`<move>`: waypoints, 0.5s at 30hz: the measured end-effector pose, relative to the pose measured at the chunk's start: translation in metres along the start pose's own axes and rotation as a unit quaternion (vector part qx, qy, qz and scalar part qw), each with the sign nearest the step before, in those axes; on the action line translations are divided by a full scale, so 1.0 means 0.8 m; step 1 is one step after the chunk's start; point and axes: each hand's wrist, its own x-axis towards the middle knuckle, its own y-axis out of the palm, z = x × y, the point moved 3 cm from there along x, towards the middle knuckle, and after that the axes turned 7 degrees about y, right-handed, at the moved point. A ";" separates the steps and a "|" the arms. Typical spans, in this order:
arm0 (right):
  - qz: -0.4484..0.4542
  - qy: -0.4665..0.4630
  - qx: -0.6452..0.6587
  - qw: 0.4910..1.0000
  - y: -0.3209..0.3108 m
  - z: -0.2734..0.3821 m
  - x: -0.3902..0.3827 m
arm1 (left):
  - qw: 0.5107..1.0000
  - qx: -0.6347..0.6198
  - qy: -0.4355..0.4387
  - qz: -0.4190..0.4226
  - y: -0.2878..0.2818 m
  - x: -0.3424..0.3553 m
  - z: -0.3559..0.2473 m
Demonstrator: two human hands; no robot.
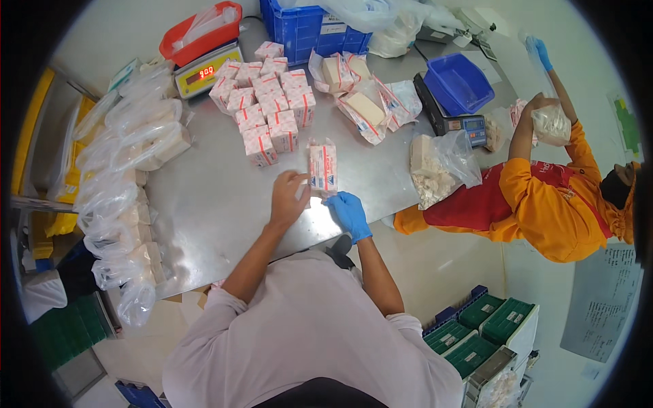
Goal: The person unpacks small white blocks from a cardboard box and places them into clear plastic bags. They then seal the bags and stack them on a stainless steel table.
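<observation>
A block wrapped in white paper with red stripes (pixel 323 163) lies lengthwise before me near the steel table's front. My bare left hand (pixel 288 194) has bent fingers at its lower left side. My right hand (pixel 348 214), in a blue glove, grips its lower right corner. Beyond it stands a group of several similar wrapped blocks (pixel 282 126). To their right, pale blocks (pixel 364 112) rest on opened wrappers.
Bagged blocks (pixel 132 163) line the table's left. Scales hold a red tray (pixel 204 17) and blue tray (pixel 459 81); a blue crate (pixel 292 30) is behind. A co-worker in orange (pixel 544 204) holds a bag at right. Green crates (pixel 510 319) stand below.
</observation>
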 end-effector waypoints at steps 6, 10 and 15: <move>0.004 -0.010 -0.034 0.999 -0.012 0.009 0.011 | 0.895 -0.026 0.273 0.351 0.035 0.088 0.010; -0.021 -0.011 0.063 0.998 -0.013 -0.002 0.020 | 0.843 -0.013 0.246 0.478 0.035 0.120 0.018; -0.017 -0.015 0.042 0.999 -0.016 0.009 0.017 | 0.829 0.002 0.322 0.457 0.041 0.139 0.026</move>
